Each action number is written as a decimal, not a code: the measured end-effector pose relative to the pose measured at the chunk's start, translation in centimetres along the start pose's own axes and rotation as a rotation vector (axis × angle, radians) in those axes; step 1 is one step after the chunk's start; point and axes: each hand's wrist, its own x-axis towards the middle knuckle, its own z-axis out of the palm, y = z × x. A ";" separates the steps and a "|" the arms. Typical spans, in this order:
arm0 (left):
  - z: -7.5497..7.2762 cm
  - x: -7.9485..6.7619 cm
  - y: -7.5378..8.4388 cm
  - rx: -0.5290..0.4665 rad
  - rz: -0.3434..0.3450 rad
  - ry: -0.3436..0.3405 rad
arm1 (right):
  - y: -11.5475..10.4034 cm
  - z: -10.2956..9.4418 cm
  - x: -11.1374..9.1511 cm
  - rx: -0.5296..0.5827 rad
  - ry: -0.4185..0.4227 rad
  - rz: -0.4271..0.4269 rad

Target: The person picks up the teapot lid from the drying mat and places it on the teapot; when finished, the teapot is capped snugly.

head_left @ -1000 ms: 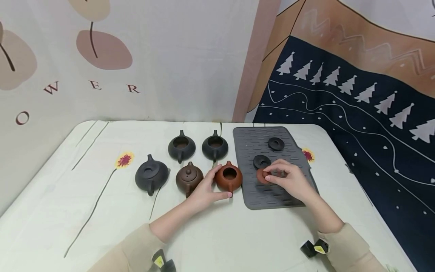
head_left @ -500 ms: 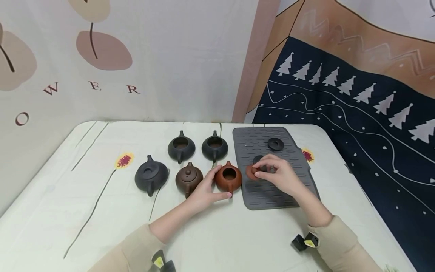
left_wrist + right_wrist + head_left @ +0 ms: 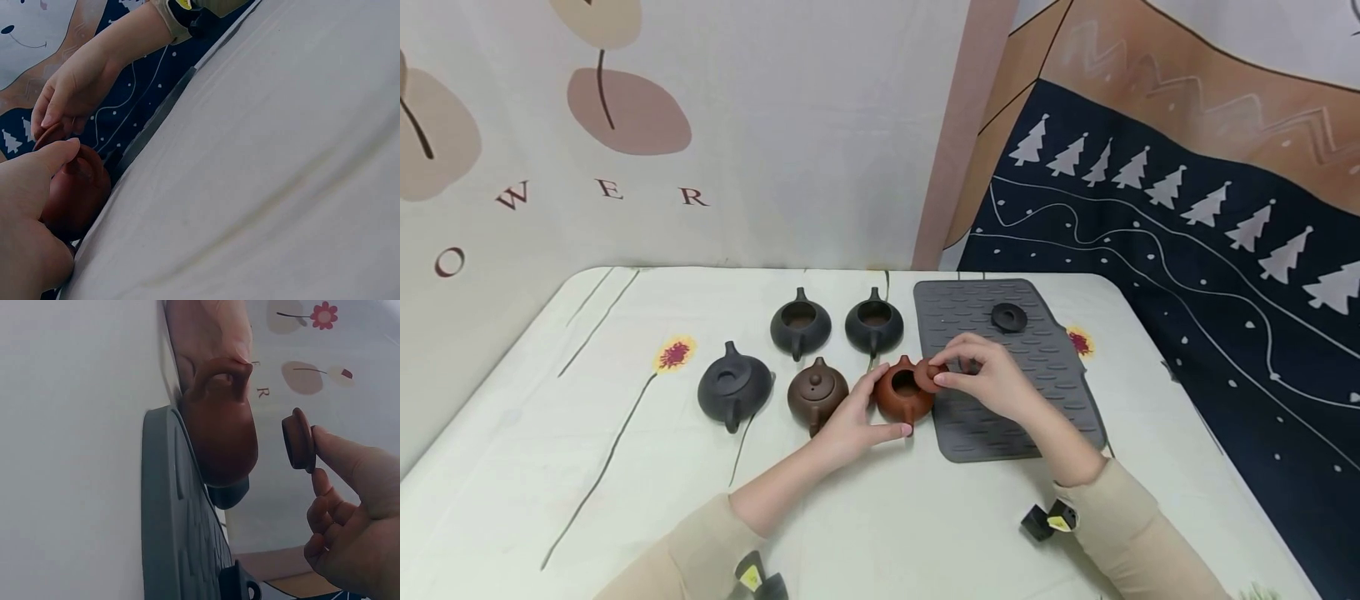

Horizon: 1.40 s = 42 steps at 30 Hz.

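Observation:
An orange-brown clay teapot stands uncovered at the left edge of the grey mat. My left hand holds it from the left, fingers along its side and thumb at its handle. Between thumb and fingertips my right hand pinches the matching teapot lid. That lid is tilted and overlaps the right side of the pot's opening in the head view. The right wrist view has the lid apart from the pot's body.
Left of my left hand stand a lidded dark brown teapot and a lidded black one. Two lidless black teapots are behind. A black lid lies on the mat; my right hand hides another in the head view.
My right hand has carried the orange-brown lid leftward from over the mat to the teapot's opening, covering the nearer black lid from sight. My left hand stays put on the teapot.

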 end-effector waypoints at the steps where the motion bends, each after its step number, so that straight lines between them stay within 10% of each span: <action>1: 0.0 0.0 0.0 0.003 -0.001 0.001 | 0.0 0.1 0.1 0.008 -0.004 -0.005; 25: 0.0 0.0 -0.1 0.030 -0.004 0.000 | -3.3 2.3 1.6 0.043 -0.083 0.017; 42: -0.1 0.0 -0.1 0.017 -0.009 -0.004 | 1.0 3.3 1.9 0.047 -0.082 0.026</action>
